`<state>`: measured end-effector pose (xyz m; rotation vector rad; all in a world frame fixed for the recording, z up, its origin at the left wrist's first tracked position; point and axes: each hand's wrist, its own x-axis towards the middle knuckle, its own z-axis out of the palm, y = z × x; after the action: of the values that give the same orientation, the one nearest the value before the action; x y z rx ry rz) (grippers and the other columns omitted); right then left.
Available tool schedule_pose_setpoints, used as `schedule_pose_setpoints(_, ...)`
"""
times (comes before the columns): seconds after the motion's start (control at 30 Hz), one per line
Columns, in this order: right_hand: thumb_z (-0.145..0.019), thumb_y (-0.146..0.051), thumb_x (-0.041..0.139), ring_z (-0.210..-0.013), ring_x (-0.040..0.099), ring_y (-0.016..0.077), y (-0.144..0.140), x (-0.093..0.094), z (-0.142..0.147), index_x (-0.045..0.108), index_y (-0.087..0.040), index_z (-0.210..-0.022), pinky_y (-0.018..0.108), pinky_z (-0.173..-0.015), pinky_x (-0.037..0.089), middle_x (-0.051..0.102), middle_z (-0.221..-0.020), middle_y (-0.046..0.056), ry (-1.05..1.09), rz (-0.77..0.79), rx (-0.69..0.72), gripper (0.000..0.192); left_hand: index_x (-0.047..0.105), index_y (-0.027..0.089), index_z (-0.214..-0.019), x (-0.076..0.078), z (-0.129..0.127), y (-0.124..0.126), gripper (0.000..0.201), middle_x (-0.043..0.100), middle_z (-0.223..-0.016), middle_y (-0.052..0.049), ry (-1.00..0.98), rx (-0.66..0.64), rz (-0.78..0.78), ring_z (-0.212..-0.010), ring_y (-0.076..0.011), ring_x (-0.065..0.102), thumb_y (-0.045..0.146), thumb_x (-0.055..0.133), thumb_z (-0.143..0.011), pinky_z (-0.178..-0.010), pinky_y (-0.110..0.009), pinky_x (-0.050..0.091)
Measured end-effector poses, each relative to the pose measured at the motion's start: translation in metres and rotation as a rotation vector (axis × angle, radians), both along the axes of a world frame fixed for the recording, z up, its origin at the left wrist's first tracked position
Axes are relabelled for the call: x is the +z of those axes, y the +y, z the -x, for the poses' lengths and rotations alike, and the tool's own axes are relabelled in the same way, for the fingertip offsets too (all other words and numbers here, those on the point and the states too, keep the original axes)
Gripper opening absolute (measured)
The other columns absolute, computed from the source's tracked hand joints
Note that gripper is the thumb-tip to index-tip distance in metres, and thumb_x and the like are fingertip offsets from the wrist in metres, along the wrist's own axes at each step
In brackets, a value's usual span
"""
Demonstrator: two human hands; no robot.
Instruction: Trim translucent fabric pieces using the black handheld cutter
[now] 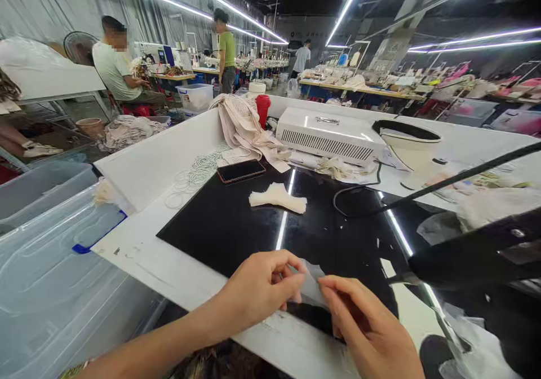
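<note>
A small piece of thin, translucent white film (311, 282) is stretched between my hands, just over the front edge of the black glossy board (236, 232). My left hand (268, 282) pinches its left side between thumb and forefinger. On the other side, my right hand (366, 322) grips the right edge with thumb and fingertips. Farther back on the board lies a cream-coloured cut fabric piece (278, 198) with a curved outline, touched by neither hand. What the lower fingers of both hands do is partly hidden.
A phone (240, 171) lies at the board's back left, beside tangled pale cords (200, 170). Behind stand a white vented machine (329, 133) and a red container (262, 110). A black cable (422, 190) and dark arm (469, 249) cross the right side. Other people are farther off.
</note>
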<state>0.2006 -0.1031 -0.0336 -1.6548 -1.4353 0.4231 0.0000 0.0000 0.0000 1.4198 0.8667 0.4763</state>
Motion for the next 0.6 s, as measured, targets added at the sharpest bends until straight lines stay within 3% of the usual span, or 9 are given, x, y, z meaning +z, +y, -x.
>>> schedule_pose_setpoints(0.17,-0.115,-0.052,0.057,-0.093,0.078,0.0201,0.021,-0.003,-0.006,0.084,-0.032,-0.12,0.026,-0.082,0.063,0.08,-0.113,0.004,-0.127,-0.022,0.06,0.034,0.069,0.025,-0.121,0.004,-0.004,0.005,0.016,0.072,-0.083,0.007,0.3,0.067,-0.434,-0.068,-0.014,0.064,0.021,0.069,-0.105,-0.068,-0.026,0.043)
schedule_pose_setpoints(0.3,-0.119,-0.051,0.049,-0.092,0.081,0.0176,0.028,-0.008,-0.006,0.082,-0.034,-0.125,0.025,-0.077,0.063,0.081,-0.112,0.002,-0.279,-0.087,0.093,0.038,0.066,0.023,-0.106,-0.009,-0.005,0.004,0.005,0.072,-0.082,0.006,0.511,0.03,-0.823,-0.069,-0.0163,0.067,0.019,0.067,-0.109,-0.064,-0.029,0.039)
schedule_pose_setpoints(0.4,-0.121,-0.052,0.044,-0.085,0.081,0.016,0.032,-0.008,-0.005,0.082,-0.03,-0.121,0.024,-0.071,0.064,0.081,-0.103,0.001,-0.436,-0.188,0.084,0.044,0.062,0.023,-0.092,-0.021,-0.004,0.002,0.019,0.069,-0.081,0.005,0.545,0.037,-1.096,-0.068,-0.0169,0.068,0.018,0.064,-0.111,-0.061,-0.031,0.039)
schedule_pose_setpoints(0.6,-0.122,-0.047,0.04,-0.07,0.073,0.0163,0.037,-0.005,-0.004,0.081,-0.022,-0.113,0.029,-0.062,0.061,0.078,-0.089,0.002,-0.653,-0.302,0.137,0.049,0.058,0.024,-0.085,-0.034,-0.002,-0.001,0.025,0.063,-0.075,0.006,0.536,0.086,-1.328,-0.061,-0.0174,0.065,0.012,0.069,-0.104,-0.054,-0.034,0.038)
